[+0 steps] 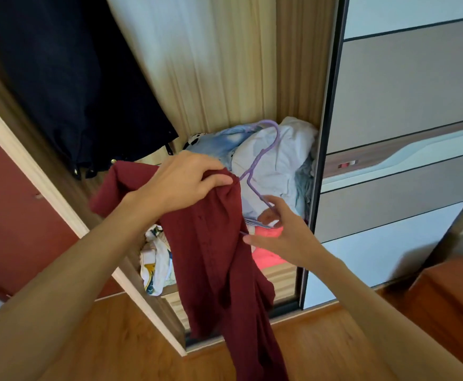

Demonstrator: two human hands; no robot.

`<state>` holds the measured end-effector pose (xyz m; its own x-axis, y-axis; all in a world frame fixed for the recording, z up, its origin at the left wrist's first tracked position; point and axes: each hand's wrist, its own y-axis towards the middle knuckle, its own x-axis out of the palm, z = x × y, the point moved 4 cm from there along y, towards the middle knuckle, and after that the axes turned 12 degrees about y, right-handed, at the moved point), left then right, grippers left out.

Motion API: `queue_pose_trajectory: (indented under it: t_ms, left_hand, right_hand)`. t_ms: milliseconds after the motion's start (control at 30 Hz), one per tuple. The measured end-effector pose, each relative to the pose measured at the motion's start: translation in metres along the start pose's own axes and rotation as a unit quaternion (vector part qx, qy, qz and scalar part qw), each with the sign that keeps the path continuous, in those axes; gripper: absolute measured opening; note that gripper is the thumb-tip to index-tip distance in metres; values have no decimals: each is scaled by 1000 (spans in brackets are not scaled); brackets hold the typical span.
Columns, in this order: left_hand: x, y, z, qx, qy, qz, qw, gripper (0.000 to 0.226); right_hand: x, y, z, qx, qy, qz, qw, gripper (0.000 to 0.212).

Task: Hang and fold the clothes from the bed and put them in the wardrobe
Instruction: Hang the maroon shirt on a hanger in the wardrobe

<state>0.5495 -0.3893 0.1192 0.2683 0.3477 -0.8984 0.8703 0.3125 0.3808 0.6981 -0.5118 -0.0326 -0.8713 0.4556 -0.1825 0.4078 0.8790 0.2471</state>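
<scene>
A maroon button-up shirt [219, 259] hangs in front of the open wardrobe [293, 78]. My left hand [186, 180] grips the shirt at its collar, bunching the cloth. A thin purple hanger [263, 152] rises beside the collar, its hook pointing up and its lower part going into the shirt. My right hand [285, 232] pinches the hanger's lower arm between thumb and fingers, right next to the shirt's edge. The rest of the hanger is hidden by the fabric.
Inside the wardrobe, a dark navy garment [73, 86] and a pale pleated one [205, 59] hang above a heap of light blue and white clothes [274, 160], a pink item [268, 254] and a printed white cloth [156, 262]. The sliding door [406, 111] stands right. Wooden floor [115, 339] below.
</scene>
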Motion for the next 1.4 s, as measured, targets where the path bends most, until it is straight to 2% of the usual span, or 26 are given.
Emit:
queue_pose_trajectory:
  t_ms: [100,167,233,267,333,400,567,700,767,833,933,1000,1067,1100,1200,1267,1300,1367,1400]
  left_hand:
    - [-14,-2,-9,1,11,45,999,39]
    - [-23,-6,-17,-15,-17,61,998,44]
    - [-31,-8,-28,-43,-64,73,994,49]
    - [-35,-8,-33,-53,-85,77,992,50]
    - [-43,-10,-41,-60,-110,79,989,47]
    - [-50,-13,-44,-53,-118,86,988,44]
    - [-62,-28,-54,-37,-123,101,986,39]
    - [-64,-50,-81,-36,-116,106,987,38]
    - [-58,-62,-94,-43,-119,97,987,41]
    - [-50,-71,-107,-62,-147,86,983,42]
    - [-43,-80,-118,-83,-212,74,971,38]
    - [-45,-82,-121,-89,-256,67,960,38]
    - [-50,-84,-118,-82,-297,66,949,31]
    - [-53,-84,-115,-78,-309,65,946,25]
    - [-61,-87,-109,-70,-328,57,940,12]
    - [-64,-89,-107,-64,-333,54,939,14]
    - [-65,-91,-108,-65,-336,53,938,15]
    - [-66,-96,-112,-74,-337,52,937,14]
    - [-67,-100,-116,-80,-333,53,938,14]
  right_hand:
    - [2,-35,71,73,35,97,992,112]
    - [6,-51,103,155,71,122,978,127]
    - [25,-61,119,237,81,79,965,118]
    - [38,-63,120,240,69,45,967,105]
    - [67,-54,111,191,27,10,981,71]
    - [94,-37,92,121,-1,7,993,47]
    - [132,2,65,31,-107,23,993,27]
    - [110,10,64,23,-74,62,995,11]
    - [91,11,66,30,-62,60,996,29]
    - [76,14,70,51,-53,40,996,30]
    - [67,14,82,114,-8,-64,991,29]
    - [77,9,83,177,87,-148,969,23]
    - [93,5,84,219,178,-173,944,47]
    - [103,6,81,227,217,-169,934,48]
    - [132,15,70,142,194,-177,954,39]
    - [151,18,62,107,156,-219,957,54]
    - [161,21,56,84,119,-236,961,53]
    - [176,24,49,55,45,-247,966,34]
    - [177,27,48,42,24,-241,969,35]
